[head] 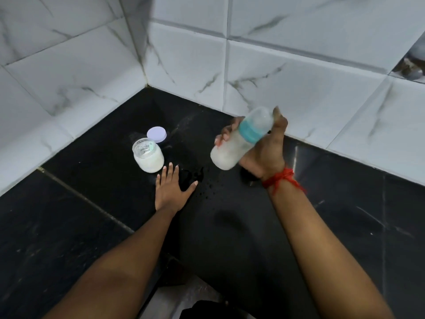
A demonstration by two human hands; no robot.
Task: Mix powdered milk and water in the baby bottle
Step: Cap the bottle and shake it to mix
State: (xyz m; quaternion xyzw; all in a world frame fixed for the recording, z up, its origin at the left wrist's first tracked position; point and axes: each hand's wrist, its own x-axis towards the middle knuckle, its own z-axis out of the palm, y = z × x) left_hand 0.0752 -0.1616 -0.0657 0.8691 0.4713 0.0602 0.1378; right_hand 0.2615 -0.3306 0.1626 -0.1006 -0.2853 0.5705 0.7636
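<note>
My right hand (264, 155) grips a baby bottle (239, 140) with a teal ring and a clear cap. The bottle is tilted, cap end up to the right, blurred, with milky white liquid in its lower end, held above the black countertop (92, 226). My left hand (171, 188) lies flat on the counter with fingers spread and holds nothing. Just beyond its fingertips stands an open glass jar (148, 157) partly full of white powder. The jar's lilac lid (156, 134) lies behind it.
Spilled water drops and a small puddle (195, 176) lie on the counter between my hands. White marble-look tiled walls (276, 77) close the counter at the back and left, meeting in a corner.
</note>
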